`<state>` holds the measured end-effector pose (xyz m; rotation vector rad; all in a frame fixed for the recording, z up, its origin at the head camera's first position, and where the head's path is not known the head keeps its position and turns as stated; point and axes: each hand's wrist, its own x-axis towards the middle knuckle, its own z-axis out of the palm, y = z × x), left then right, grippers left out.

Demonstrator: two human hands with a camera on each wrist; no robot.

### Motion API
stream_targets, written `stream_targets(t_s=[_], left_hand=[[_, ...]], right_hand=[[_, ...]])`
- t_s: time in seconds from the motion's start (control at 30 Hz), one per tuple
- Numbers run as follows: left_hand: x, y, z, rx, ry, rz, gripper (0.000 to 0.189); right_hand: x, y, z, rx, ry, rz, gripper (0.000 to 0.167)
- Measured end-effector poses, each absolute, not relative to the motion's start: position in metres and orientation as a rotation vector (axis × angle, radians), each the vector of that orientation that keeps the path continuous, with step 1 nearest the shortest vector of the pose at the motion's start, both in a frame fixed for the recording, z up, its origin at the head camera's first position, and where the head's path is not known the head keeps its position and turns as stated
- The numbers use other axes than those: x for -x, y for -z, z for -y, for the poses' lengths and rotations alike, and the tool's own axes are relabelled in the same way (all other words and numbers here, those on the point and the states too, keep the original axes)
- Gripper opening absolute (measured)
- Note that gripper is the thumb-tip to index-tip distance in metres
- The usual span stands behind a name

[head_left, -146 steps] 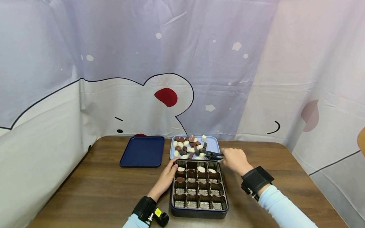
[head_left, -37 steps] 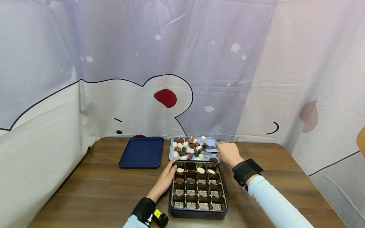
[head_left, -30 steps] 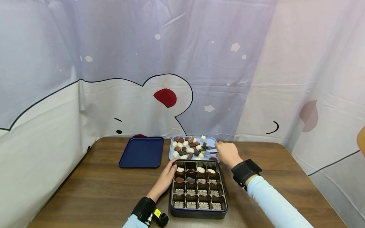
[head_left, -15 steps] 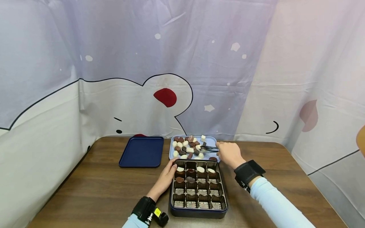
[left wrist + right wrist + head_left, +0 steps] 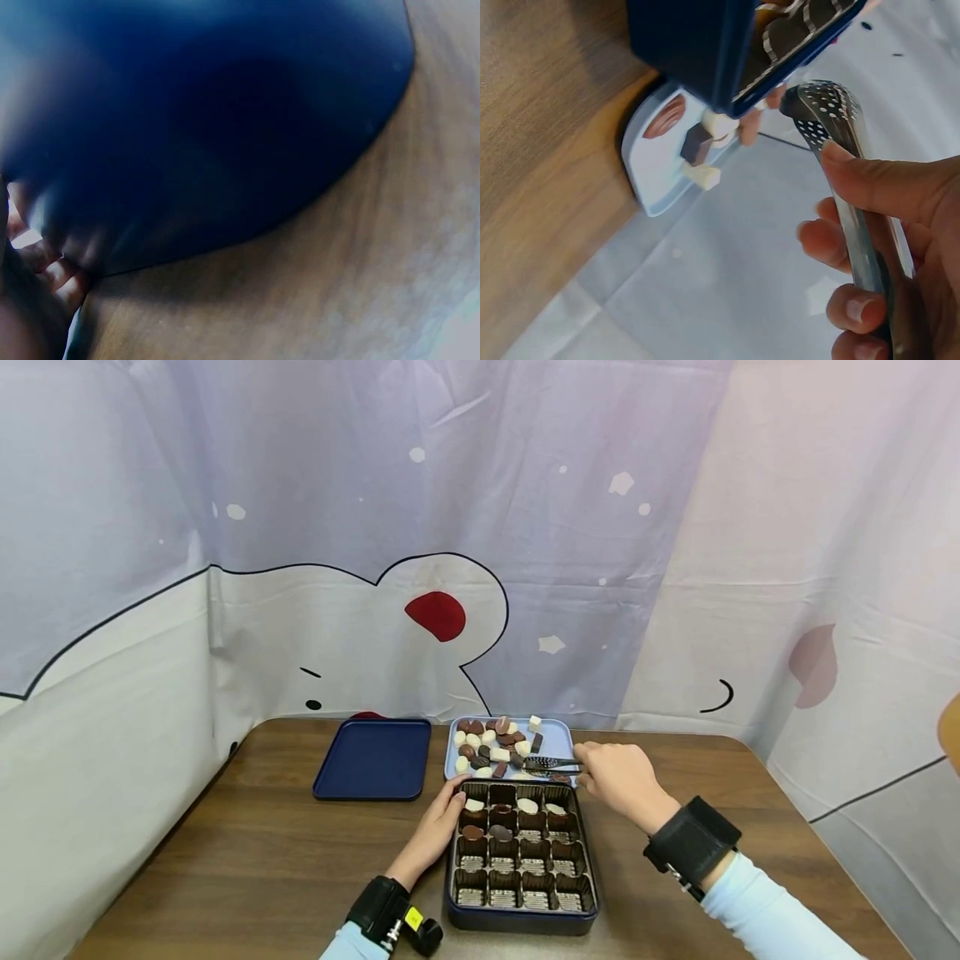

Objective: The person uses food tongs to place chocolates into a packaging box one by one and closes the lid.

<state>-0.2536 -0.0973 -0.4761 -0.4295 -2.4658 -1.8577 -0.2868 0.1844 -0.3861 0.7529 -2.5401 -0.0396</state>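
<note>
My right hand (image 5: 617,777) holds metal tongs (image 5: 855,217) with perforated tips, thumb on one arm and fingers on the other. A dark piece of chocolate (image 5: 795,103) appears between the tips in the right wrist view. They hover over the front right of a light blue tray (image 5: 558,739) bearing many white, brown and dark chocolates (image 5: 500,755). My left hand (image 5: 432,831) grips the back left corner of a dark blue box (image 5: 525,922) with a divided insert. The back row's compartments hold chocolates; two more, brown (image 5: 472,832) and dark (image 5: 500,832), sit in the second row.
A flat, dark blue square tray or lid (image 5: 372,760) lies on the wooden table (image 5: 285,877), left of the light blue tray. A printed curtain (image 5: 337,635) hangs behind the table. The box's back edge hides the light blue tray's front edge.
A dark oval chocolate has joined the box's second row since the oldest frame. Another dark one has left its tray spot. My right hand and tongs have shifted slightly nearer and right; my left hand stays put.
</note>
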Motion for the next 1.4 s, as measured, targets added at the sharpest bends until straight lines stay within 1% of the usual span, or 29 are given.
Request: stream_targets(t_s=[0.27, 0.4, 0.63, 0.73, 1.0, 1.4], left_hand=[[0.252, 0.474, 0.098, 0.406, 1.844, 2.488, 0.04], [0.251, 0.474, 0.098, 0.402, 1.841, 2.497, 0.04], [0.25, 0.474, 0.1, 0.394, 1.845, 2.494, 0.04], [0.25, 0.474, 0.101, 0.397, 1.851, 2.492, 0.041], [0.25, 0.475, 0.101, 0.392, 1.836, 2.491, 0.04], [0.251, 0.472, 0.099, 0.423, 1.852, 2.502, 0.041]], right_hand=[[0.257, 0.381, -0.188, -0.816, 0.039, 2.507, 0.033], [0.245, 0.38, -0.19, -0.846, 0.056, 2.517, 0.03], [0.231, 0.379, -0.188, -0.909, 0.079, 2.531, 0.03], [0.228, 0.38, -0.186, -0.928, 0.075, 2.541, 0.032], [0.23, 0.38, -0.183, -0.897, 0.051, 2.527, 0.033], [0.257, 0.376, -0.175, -0.715, -0.033, 2.547, 0.039]])
